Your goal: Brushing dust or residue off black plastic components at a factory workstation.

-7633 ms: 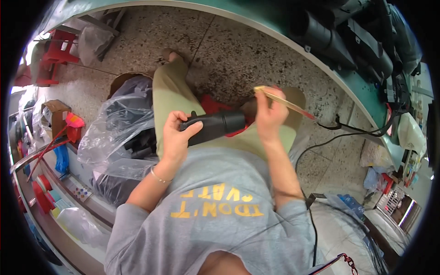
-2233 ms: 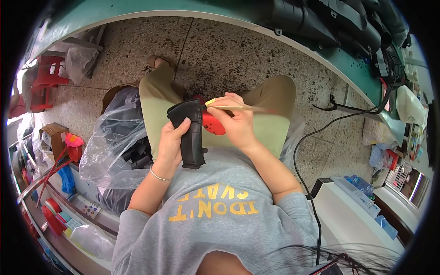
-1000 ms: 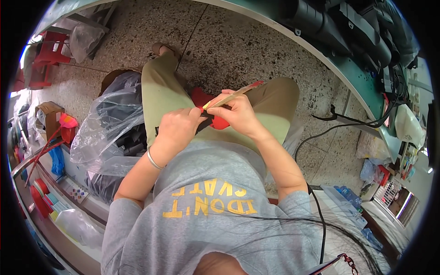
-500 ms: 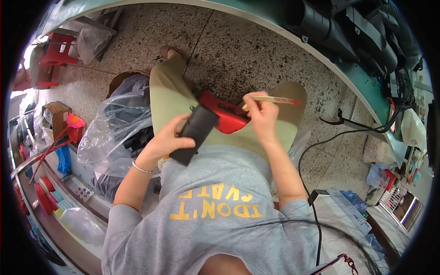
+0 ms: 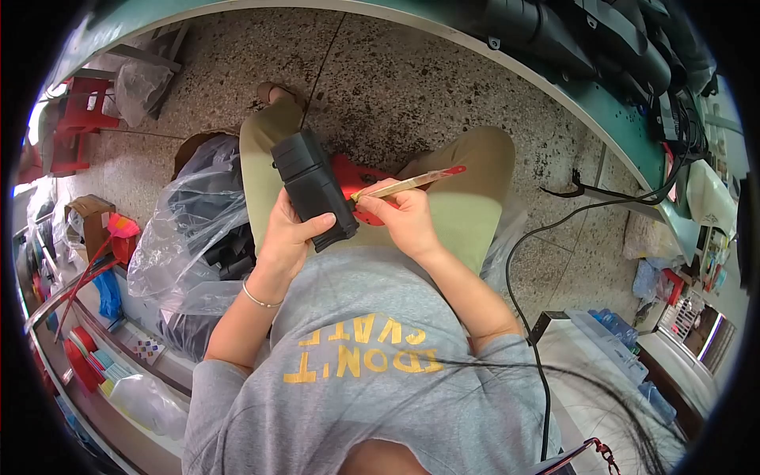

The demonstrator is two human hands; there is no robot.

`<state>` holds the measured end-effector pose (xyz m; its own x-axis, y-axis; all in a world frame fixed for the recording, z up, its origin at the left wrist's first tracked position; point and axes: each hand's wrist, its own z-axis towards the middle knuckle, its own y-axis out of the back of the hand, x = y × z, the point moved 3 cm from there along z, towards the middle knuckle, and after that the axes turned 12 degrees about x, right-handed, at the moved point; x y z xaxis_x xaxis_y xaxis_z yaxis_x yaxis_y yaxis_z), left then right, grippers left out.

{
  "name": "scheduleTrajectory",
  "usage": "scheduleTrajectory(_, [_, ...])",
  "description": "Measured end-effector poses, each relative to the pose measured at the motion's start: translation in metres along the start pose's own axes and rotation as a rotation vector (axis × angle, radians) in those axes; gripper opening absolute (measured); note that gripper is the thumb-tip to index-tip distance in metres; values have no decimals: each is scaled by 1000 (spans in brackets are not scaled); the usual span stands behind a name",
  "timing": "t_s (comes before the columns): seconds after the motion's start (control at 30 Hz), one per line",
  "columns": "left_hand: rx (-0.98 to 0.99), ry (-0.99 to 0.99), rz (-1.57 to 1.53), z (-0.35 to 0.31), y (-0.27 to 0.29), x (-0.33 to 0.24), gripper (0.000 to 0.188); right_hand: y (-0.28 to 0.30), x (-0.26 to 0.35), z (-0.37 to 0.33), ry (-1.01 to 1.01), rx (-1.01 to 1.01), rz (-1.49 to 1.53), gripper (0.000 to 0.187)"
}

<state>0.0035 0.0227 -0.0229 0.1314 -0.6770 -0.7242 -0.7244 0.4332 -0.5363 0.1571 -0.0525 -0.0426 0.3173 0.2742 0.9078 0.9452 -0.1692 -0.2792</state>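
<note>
Two hands work over the lap: the left hand (image 5: 286, 237) has its grip closed around a black and red power tool (image 5: 315, 188), held upright above the thighs. The right hand (image 5: 402, 220) pinches a thin brush (image 5: 412, 184), its tip against the tool's right side. Clear plastic bags (image 5: 186, 237) lie left.

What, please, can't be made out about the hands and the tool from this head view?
- Brush: its tip is hidden against the black tool, so contact cannot be told.
- Red part: mostly covered by the tool and the right hand.
- Left hand: its fingertips are hidden behind the tool.
- Bag: its dark contents are blurred by crinkled plastic.
</note>
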Motion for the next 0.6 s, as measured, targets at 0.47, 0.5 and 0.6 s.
scheduleTrajectory(0.47, [16, -69, 214, 1, 3, -8, 58, 43, 15, 23, 417, -400, -579, 3])
scheduleTrajectory(0.5, [-17, -119, 576, 0, 7, -9, 59, 41, 27, 20, 508, -418, -636, 4])
scheduleTrajectory(0.6, [-81, -234, 1225, -11, -10, -28, 60, 35, 54, 2, 596, -395, -555, 6])
